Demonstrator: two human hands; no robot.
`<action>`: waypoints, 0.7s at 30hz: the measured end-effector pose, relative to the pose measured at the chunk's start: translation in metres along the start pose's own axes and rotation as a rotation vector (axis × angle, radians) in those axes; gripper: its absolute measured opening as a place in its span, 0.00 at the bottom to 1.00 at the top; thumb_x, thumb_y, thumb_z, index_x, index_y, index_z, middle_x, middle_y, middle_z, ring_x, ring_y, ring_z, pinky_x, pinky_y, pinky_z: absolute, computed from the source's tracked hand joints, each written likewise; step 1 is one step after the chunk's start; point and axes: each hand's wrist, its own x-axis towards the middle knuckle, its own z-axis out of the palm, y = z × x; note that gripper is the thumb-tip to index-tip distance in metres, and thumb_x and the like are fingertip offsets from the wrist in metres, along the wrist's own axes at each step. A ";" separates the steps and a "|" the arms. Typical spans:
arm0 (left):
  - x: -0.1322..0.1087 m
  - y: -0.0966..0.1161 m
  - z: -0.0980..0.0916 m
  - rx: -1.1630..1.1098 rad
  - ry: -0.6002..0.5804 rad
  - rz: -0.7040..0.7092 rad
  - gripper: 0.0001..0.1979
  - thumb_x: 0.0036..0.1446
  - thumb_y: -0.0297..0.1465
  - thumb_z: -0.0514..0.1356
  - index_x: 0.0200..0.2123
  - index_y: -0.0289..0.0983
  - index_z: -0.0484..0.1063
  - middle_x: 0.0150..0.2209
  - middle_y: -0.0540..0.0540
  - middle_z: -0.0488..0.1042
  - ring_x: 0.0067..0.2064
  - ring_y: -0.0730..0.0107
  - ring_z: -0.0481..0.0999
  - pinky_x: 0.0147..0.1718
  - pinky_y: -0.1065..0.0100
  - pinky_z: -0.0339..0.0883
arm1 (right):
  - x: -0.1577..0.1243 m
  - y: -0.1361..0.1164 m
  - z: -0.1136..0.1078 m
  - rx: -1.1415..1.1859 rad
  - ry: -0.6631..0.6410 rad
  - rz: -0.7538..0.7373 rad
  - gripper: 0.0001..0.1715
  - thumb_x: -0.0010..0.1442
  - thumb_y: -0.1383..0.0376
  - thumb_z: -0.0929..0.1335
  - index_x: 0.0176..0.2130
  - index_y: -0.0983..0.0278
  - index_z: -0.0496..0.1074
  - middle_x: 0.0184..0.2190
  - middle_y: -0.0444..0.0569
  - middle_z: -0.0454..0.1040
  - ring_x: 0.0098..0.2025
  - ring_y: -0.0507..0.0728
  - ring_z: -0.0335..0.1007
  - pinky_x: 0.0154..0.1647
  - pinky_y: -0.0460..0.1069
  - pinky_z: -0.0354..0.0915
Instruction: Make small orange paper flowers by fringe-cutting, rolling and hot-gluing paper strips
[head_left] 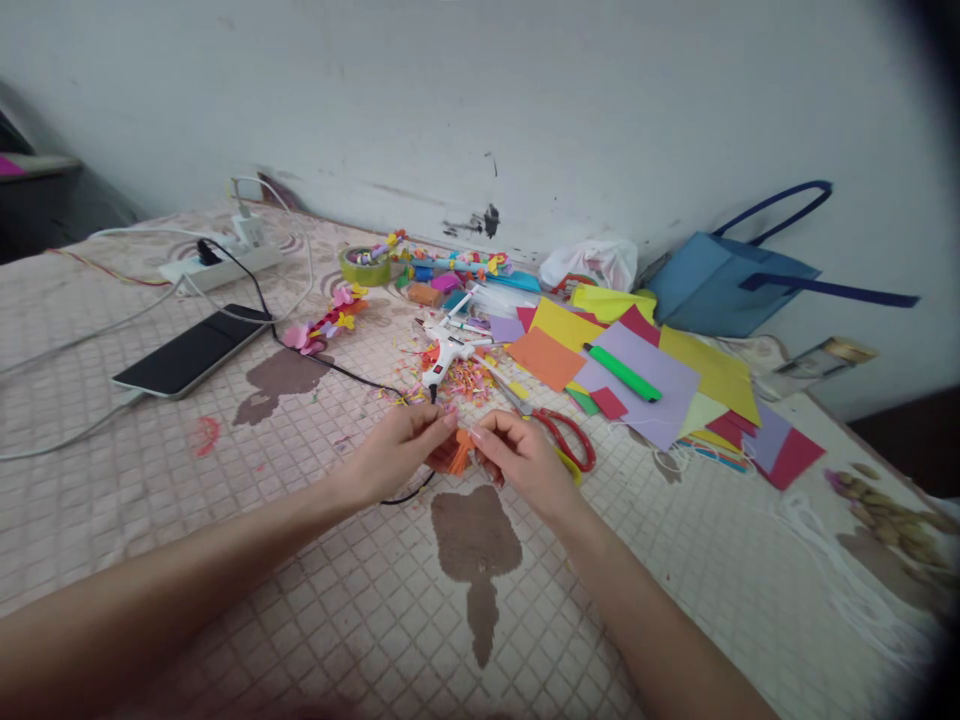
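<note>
Between my two hands is a small orange paper piece (460, 455) with a fringed lower edge. My left hand (405, 445) pinches it from the left, thumb and index finger together. From the right, my right hand (517, 455) grips its other side in a pinch; the curled fingers hide part of the paper. Just beyond the hands lies a white glue gun (448, 358) among colourful paper scraps (480, 380). Red-handled scissors (564, 440) rest close to my right hand, with something yellow beside them.
Coloured paper sheets (637, 375) with a green marker (624, 373) spread to the right, near a blue bag (731, 285). A phone (195, 350), a power strip (217, 268) and cables lie left. Green tape (365, 267) and paper-flower sticks (326, 325) are farther back. White string (832, 560) lies right.
</note>
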 end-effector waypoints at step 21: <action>0.002 0.006 -0.006 -0.014 -0.054 0.019 0.10 0.53 0.35 0.60 0.28 0.34 0.67 0.25 0.50 0.72 0.28 0.74 0.73 0.31 0.70 0.68 | 0.000 -0.008 -0.010 -0.103 -0.052 -0.013 0.15 0.63 0.56 0.61 0.30 0.63 0.65 0.20 0.39 0.62 0.19 0.48 0.57 0.19 0.44 0.56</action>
